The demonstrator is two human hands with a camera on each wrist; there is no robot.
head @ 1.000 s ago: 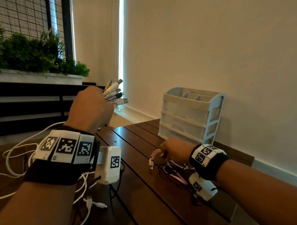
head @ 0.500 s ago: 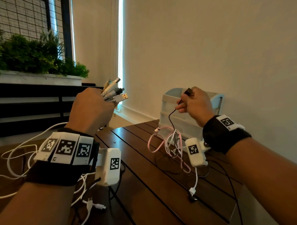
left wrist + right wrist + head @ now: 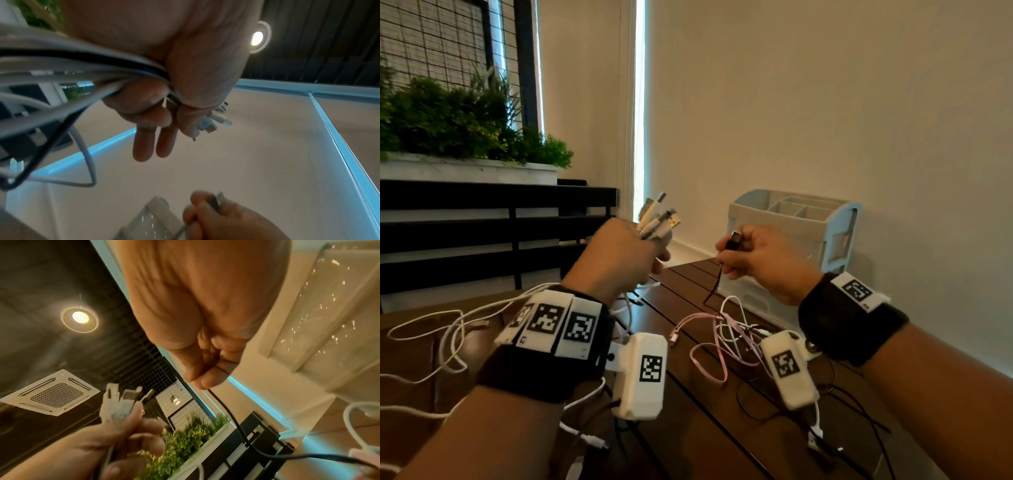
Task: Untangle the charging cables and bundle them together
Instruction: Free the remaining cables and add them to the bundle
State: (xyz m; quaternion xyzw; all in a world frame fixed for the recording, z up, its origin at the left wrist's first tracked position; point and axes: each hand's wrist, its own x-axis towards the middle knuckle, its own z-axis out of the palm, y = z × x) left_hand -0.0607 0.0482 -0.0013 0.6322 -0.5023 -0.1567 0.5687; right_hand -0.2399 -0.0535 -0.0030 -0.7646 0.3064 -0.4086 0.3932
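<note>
Gripping a cluster of plugs (image 3: 659, 219), the left hand (image 3: 616, 257) is raised beside the right hand (image 3: 760, 260), which pinches a black plug (image 3: 734, 238) above the table (image 3: 688, 428).

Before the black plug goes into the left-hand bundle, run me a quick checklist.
1. Left hand grips the plug bundle: ok.
2. Right hand pinches the black plug: ok.
3. Hands apart, gap to close: ok.
4. Black cable free of the pink cable and white loops on the table: cannot tell; it drops into that tangle.
5. Left fingers free to take another plug: ok, two are extended.
</note>
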